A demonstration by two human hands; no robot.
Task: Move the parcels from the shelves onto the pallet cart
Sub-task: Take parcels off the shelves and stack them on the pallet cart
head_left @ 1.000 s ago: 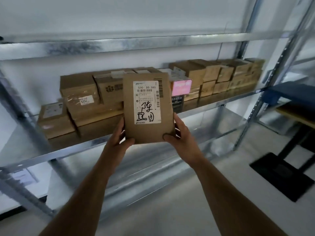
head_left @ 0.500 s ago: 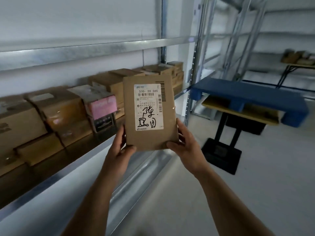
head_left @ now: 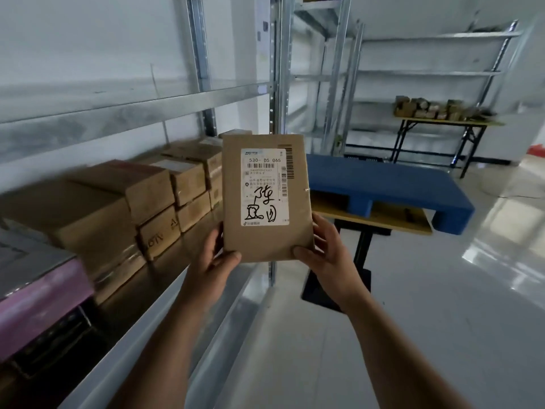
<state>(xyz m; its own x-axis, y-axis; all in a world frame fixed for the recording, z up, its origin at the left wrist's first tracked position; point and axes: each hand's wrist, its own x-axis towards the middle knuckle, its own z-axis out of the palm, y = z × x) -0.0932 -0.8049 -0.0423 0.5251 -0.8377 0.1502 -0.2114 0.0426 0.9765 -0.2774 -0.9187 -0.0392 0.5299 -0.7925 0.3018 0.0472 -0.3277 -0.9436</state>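
Item 1. Metal shelving (head_left: 138,104), galvanised, is running along my left and is filling that whole side of the view; a second bay is standing against the far wall.

Item 2. Blue plastic pallet (head_left: 392,184) is sitting on a yellow-topped cart (head_left: 383,219) with a black post and base, ahead of me and to the right, beyond the parcel I am carrying. Its top is showing bare blue.

Item 3. Shelved cardboard boxes (head_left: 141,199) are lying in a row on the left shelf, stacked two high in places, some taped. A pink-sided box (head_left: 38,305) is sitting nearest me at the lower left, blurred.

Item 4. Folding table (head_left: 442,125) is standing at the far right wall, with a cluster of small brown parcels (head_left: 427,109) on top, too distant to count.

Item 5. Flat brown parcel (head_left: 267,199) is being held upright in front of me, off the shelf, between the shelving and the pallet. Its white shipping label (head_left: 264,187) is facing me, reading "530- D5 065", with barcodes and black handwritten characters.

Item 6. My left hand (head_left: 213,261) is gripping the parcel's lower left corner, thumb on the front face, fingers behind.

Item 7. My right hand (head_left: 327,255) is gripping the lower right corner likewise, thumb in front, fingers wrapping the edge.
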